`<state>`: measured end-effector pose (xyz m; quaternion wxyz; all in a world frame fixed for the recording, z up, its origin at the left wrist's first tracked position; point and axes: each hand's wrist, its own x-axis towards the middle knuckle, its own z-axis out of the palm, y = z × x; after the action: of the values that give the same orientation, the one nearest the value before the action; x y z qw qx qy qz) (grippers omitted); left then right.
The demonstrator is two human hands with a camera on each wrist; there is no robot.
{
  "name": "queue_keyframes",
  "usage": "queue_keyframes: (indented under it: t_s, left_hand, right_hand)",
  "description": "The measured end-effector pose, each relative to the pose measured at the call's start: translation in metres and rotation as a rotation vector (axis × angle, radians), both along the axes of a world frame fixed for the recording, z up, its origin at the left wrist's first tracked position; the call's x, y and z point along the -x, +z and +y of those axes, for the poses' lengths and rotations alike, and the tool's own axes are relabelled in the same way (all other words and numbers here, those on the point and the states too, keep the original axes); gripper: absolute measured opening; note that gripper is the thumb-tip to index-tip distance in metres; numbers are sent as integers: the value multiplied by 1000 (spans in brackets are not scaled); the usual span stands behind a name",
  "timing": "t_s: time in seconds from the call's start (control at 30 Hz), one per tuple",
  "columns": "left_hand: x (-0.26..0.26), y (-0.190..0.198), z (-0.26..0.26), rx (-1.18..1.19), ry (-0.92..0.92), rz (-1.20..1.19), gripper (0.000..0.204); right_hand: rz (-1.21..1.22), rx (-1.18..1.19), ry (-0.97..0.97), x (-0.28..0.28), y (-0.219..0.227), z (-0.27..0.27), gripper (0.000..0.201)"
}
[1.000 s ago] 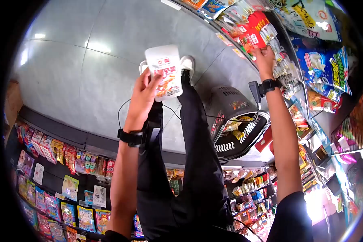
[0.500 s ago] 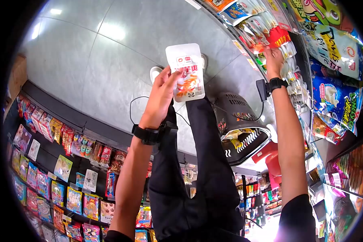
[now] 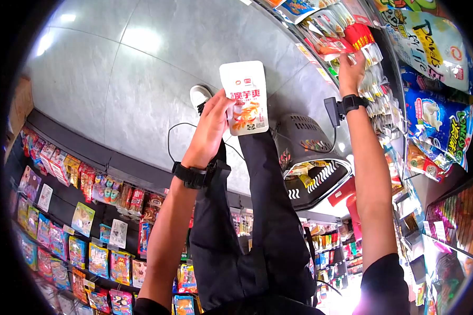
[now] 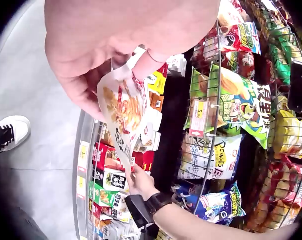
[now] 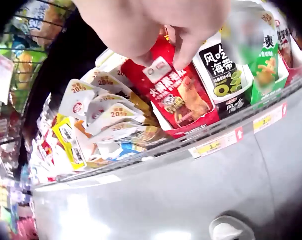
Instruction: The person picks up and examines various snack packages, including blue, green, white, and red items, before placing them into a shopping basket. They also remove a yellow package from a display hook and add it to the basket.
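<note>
My left hand (image 3: 211, 126) grips a white snack pouch (image 3: 249, 113) by its side edge, held upright over the legs. Red lettering and an orange food picture cover its front. In the left wrist view, the pouch (image 4: 125, 107) is seen at a slant between thumb and fingers. My right hand (image 3: 352, 73) reaches to the shelf at the upper right. Its thumb and fingers pinch the top of a red snack packet (image 5: 178, 95), which stands in a red display box. Black-and-white packets (image 5: 222, 70) and green packets (image 5: 265, 70) stand beside it.
A grey shopping basket (image 3: 305, 131) with yellow packets inside stands on the floor by the right leg. Large snack bags (image 3: 436, 126) fill the rack at the right. Hanging packets (image 3: 97, 260) line a shelf at the lower left. Price tags (image 5: 216, 144) run along the shelf edge.
The red packet in my right hand, facing up above the shelf earlier, is now down among the others. My left hand and the white pouch have shifted right in the head view.
</note>
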<state>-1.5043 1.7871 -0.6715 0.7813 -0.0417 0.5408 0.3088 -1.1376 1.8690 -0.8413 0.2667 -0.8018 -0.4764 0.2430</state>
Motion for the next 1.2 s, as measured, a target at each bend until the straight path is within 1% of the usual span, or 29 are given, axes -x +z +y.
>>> queue_keyframes:
  t_s: [0.07, 0.1, 0.13, 0.17, 0.2, 0.23, 0.27, 0.33, 0.4, 0.43, 0.47, 0.53, 0.57, 0.67, 0.7, 0.8, 0.83, 0.93, 0.97, 1.07, 1.1, 1.2]
  left_hand:
    - [-1, -1, -1, 15, 14, 35, 47]
    - [-1, -4, -8, 31, 24, 64, 49]
    - [-3, -6, -12, 46, 37, 81, 50]
    - [3, -9, -11, 13, -84, 25, 54]
    - [-1, -13, -12, -48, -69, 28, 54]
    - [-1, -10, -10, -35, -91, 29, 55]
    - [0, -5, -7, -19, -116, 37, 55]
    - [-2, 1, -3, 30, -180, 85, 57]
    - [0, -10, -13, -12, -252, 123, 56]
    - [-7, -1, -11, -61, -237, 157, 37]
    - [-6, 0, -10, -113, -299, 137, 35]
    - [1, 1, -14, -208, -423, 95, 30]
    - [4, 0, -17, -237, -482, 76, 26]
    - [20, 6, -28, -320, -674, 55, 24]
    - [23, 10, -35, -331, -693, 47, 24]
    - [34, 22, -55, -378, -751, 30, 22]
    - [34, 30, -61, -424, -737, 55, 20]
    - [45, 53, -75, -472, -777, 90, 19]
    - [49, 64, -76, -481, -871, 133, 17]
    - [64, 80, -102, -576, -783, 211, 16]
    - [70, 90, -106, -557, -800, 227, 17]
    - [90, 104, -139, -378, -639, 176, 19]
  right_hand:
    - [160, 42, -136, 33, 38, 0, 61]
    - [116, 52, -136, 39, 41, -8, 56]
    - [50, 34, -48, 42, 40, -20, 43]
    - [45, 48, 49, 52, 48, -31, 32]
    - [275, 28, -16, 66, 45, -48, 22]
    - [582, 128, -49, 81, 62, -64, 17]
    - [684, 186, -51, 105, 88, -68, 16]
    - [741, 305, 3, 137, 121, -90, 19]
    - [859, 351, -59, 164, 154, -111, 22]
    - [887, 371, -65, 171, 164, -122, 24]
    - [920, 391, -72, 178, 171, -132, 27]
    - [981, 305, -75, 189, 181, -150, 31]
    - [1002, 285, -127, 194, 185, -159, 26]
    - [861, 340, -86, 202, 185, -183, 21]
    - [822, 360, -111, 205, 194, -183, 19]
    - [753, 367, -101, 212, 206, -203, 19]
    - [720, 418, -63, 211, 212, -210, 19]
    - [687, 366, -44, 220, 240, -226, 19]
    - [699, 367, -12, 223, 242, -238, 14]
    - [736, 379, -34, 242, 263, -253, 15]
    - [761, 380, -35, 248, 267, -257, 17]
    - [679, 279, 85, 264, 276, -267, 18]
